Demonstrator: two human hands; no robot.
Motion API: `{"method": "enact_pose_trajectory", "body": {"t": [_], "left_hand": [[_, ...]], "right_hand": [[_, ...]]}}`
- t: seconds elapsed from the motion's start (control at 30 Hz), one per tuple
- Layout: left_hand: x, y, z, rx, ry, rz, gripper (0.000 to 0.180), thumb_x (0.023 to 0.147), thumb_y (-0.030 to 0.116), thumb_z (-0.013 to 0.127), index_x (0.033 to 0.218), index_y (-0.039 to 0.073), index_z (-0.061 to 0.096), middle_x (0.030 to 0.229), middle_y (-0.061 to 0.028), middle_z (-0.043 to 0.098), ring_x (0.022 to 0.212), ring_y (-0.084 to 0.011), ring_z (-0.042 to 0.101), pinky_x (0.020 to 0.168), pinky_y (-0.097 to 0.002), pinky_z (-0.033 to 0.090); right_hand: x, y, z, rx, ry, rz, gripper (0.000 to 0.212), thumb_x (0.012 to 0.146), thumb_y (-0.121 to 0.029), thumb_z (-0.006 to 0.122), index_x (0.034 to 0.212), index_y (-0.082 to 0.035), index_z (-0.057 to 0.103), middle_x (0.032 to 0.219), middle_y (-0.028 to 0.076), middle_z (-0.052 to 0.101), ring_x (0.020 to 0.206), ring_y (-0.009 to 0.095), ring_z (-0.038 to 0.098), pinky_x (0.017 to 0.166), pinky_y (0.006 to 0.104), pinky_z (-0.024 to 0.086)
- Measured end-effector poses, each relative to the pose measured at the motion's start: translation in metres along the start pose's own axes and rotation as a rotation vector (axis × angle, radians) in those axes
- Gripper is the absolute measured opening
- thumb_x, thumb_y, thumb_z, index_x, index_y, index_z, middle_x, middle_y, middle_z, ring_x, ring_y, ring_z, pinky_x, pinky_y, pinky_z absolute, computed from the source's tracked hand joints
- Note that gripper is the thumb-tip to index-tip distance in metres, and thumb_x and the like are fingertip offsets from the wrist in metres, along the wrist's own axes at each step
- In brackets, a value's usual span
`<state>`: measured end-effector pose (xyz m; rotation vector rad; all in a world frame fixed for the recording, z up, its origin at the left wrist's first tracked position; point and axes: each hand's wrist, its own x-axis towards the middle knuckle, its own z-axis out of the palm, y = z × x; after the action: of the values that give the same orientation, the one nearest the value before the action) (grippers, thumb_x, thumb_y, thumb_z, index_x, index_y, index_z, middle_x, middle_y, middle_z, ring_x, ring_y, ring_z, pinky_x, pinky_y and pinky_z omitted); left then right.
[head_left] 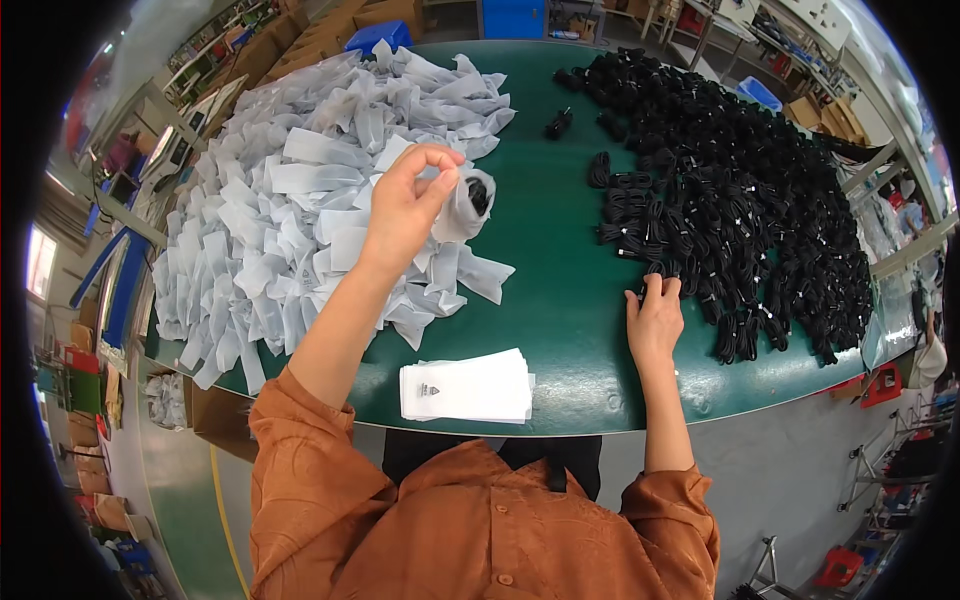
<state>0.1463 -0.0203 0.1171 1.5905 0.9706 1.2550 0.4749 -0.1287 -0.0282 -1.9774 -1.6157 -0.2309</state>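
My left hand (408, 205) is raised over the inner edge of the bag pile, thumb and fingertips pinched at the rim of a translucent white plastic bag (462, 220). Inside the bag's round mouth shows a coiled black cable (479, 194). My right hand (656, 322) lies low at the near left edge of a heap of coiled black cables (740, 210). Its fingers curl over one bundle there, which they partly hide. Between my arms, by the table's near edge, sits a flat stack of white plastic bags (470, 386) with a small dark print.
A large mound of filled whitish bags (270, 230) covers the left of the green table (560, 330). One loose cable bundle (559, 123) lies apart near the far side. Beyond stand a blue bin (380, 36) and cardboard boxes; a metal frame post (915, 245) rises at the right.
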Motion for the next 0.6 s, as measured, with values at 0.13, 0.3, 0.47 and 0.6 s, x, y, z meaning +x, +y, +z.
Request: {"method": "enact_pose_trajectory", "body": {"t": [0.13, 0.3, 0.47, 0.6], "left_hand": [[0.009, -0.003, 0.005, -0.024, -0.027, 0.099, 0.004, 0.098, 0.009, 0.064, 0.097, 0.005, 0.063, 0.117, -0.0029, 0.061, 0.077, -0.0061, 0.057, 0.067, -0.0182, 0.045], [0.041, 0.012, 0.008, -0.135, -0.083, -0.077, 0.009, 0.1, 0.014, 0.062, 0.101, 0.005, 0.059, 0.102, -0.0037, 0.064, 0.063, -0.0051, 0.048, 0.057, -0.0199, 0.037], [0.106, -0.042, -0.062, -0.404, 0.111, 0.047, 0.021, 0.102, 0.018, 0.059, 0.115, 0.002, 0.056, 0.104, -0.0089, 0.064, 0.099, -0.0253, 0.069, 0.081, -0.0336, 0.053], [0.081, -0.037, -0.092, 0.011, 0.346, 0.0, 0.029, 0.102, 0.019, 0.059, 0.124, 0.001, 0.056, 0.117, -0.0098, 0.064, 0.105, -0.0241, 0.068, 0.088, -0.0339, 0.052]], "right_hand": [[-0.001, 0.004, 0.009, 0.046, 0.033, -0.04, 0.031, 0.082, -0.004, 0.069, 0.11, -0.005, 0.056, 0.106, 0.015, 0.054, 0.09, 0.037, 0.063, 0.069, 0.0459, 0.053], [-0.009, 0.0, 0.013, 0.05, 0.105, -0.016, 0.037, 0.079, -0.001, 0.065, 0.115, -0.004, 0.057, 0.107, 0.016, 0.055, 0.091, 0.038, 0.062, 0.071, 0.046, 0.054], [-0.01, 0.006, 0.021, 0.071, 0.088, -0.007, 0.042, 0.078, 0.0, 0.06, 0.119, -0.003, 0.059, 0.106, 0.017, 0.056, 0.091, 0.039, 0.062, 0.072, 0.0461, 0.054], [-0.006, 0.005, 0.022, 0.054, 0.122, -0.071, 0.041, 0.078, 0.0, 0.06, 0.119, -0.002, 0.06, 0.105, 0.018, 0.057, 0.089, 0.039, 0.062, 0.071, 0.0471, 0.054]]}}
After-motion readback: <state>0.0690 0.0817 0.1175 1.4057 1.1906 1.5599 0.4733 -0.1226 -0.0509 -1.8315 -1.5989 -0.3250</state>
